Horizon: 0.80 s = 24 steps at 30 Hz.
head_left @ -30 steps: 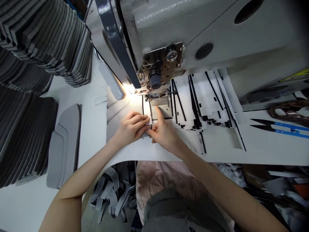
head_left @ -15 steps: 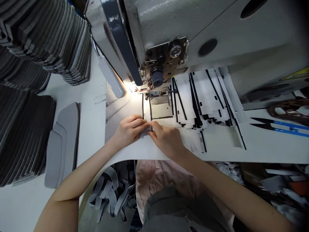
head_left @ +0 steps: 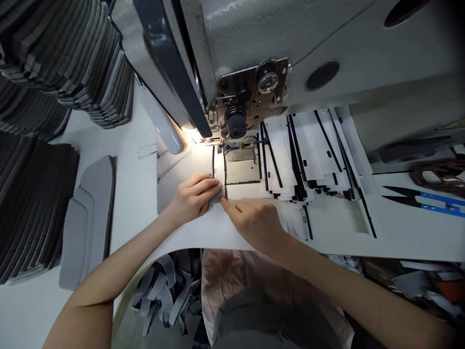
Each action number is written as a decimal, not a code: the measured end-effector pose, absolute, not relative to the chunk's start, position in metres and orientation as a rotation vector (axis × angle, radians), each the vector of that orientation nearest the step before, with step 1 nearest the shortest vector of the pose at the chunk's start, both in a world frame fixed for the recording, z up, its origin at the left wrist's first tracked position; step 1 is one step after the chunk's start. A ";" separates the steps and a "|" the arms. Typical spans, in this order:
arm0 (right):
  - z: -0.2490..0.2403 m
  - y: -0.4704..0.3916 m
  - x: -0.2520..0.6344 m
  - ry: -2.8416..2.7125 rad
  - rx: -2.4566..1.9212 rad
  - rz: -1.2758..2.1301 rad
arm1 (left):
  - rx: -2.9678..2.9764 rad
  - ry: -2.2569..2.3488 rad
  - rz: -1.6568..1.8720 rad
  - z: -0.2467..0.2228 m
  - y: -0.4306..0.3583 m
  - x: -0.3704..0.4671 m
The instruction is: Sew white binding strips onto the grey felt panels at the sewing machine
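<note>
A grey fabric panel [head_left: 174, 177] lies flat on the table with its right side by the presser foot of the sewing machine [head_left: 236, 123]. A white strip with dark edging [head_left: 219, 167] runs along that side, from the foot toward me. My left hand [head_left: 198, 195] rests on the panel's near right part, its fingers pressed together and closed on the fabric. At the panel's near right corner is my right hand [head_left: 257, 218]; one extended digit touches the edge there, and the other fingers are curled in. Its underside is hidden.
Tall stacks of grey padded pieces [head_left: 69, 63] stand at the left, beside a loose grey pad [head_left: 89, 218]. White strips with black edging [head_left: 301, 155] spread out right of the needle. Blue-handled thread snips [head_left: 428, 198] lie at far right. Grey strips [head_left: 167, 291] hang below the table.
My right hand has drawn slightly down toward the panel's near corner, its upper finger coming away from the left fingertips. My left hand stays nearly in place. The view has shifted a little.
</note>
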State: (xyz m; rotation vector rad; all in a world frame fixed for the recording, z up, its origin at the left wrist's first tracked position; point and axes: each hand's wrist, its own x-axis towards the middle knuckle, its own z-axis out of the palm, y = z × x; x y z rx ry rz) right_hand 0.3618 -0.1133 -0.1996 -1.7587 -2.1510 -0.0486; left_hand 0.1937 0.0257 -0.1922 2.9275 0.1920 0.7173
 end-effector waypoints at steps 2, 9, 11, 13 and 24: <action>-0.196 -0.109 0.363 -2.198 -1.812 0.088 | 2.932 0.202 0.719 -0.193 0.030 0.195; -0.184 -0.091 0.368 -2.226 -1.904 0.218 | 2.925 0.244 0.711 -0.198 0.045 0.201; -0.182 -0.086 0.369 -2.233 -1.927 0.245 | 2.913 0.247 0.706 -0.199 0.049 0.203; -0.179 -0.082 0.370 -2.239 -1.961 0.277 | 2.921 0.255 0.707 -0.200 0.052 0.206; -0.169 -0.064 0.376 -2.199 -2.113 0.383 | 2.921 0.351 0.639 -0.201 0.073 0.218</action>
